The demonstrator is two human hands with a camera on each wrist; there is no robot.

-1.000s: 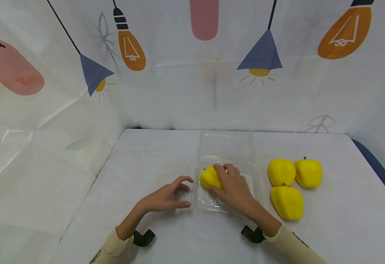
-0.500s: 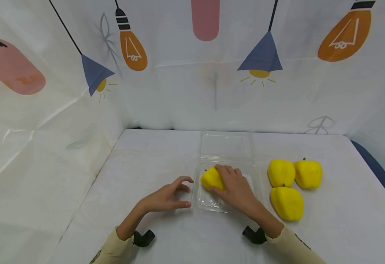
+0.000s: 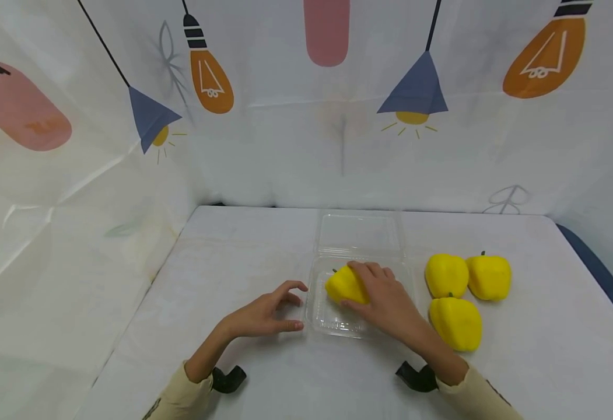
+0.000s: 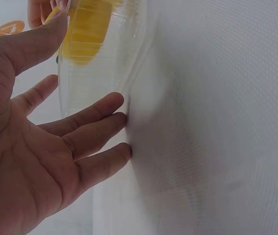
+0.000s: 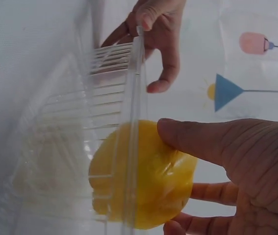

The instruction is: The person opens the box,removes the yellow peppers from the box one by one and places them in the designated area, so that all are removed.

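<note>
A clear plastic clamshell container [image 3: 337,324] lies on the table with its lid [image 3: 360,230] folded back, away from the person. Inside its base is a yellow bell pepper [image 3: 346,286], lying on its side with the stem toward the left. My right hand [image 3: 392,303] grips this pepper from the right, thumb on the near side and fingers over the top; in the right wrist view the pepper [image 5: 163,181] shows partly through the container wall. My left hand [image 3: 264,312] is at the container's left side, fingers loosely bent and thumb apart, holding nothing; its fingertips [image 4: 114,100] are right by the wall.
Three more yellow bell peppers, one at back left [image 3: 447,275], one at back right [image 3: 489,277] and one nearer [image 3: 455,324], sit to the right of the container on the white table [image 3: 233,245]. A printed white curtain [image 3: 285,146] hangs behind and at the left.
My right hand has shifted slightly to the right within the container, with the pepper in its grip. The left hand, the container and the other peppers have stayed in place.
</note>
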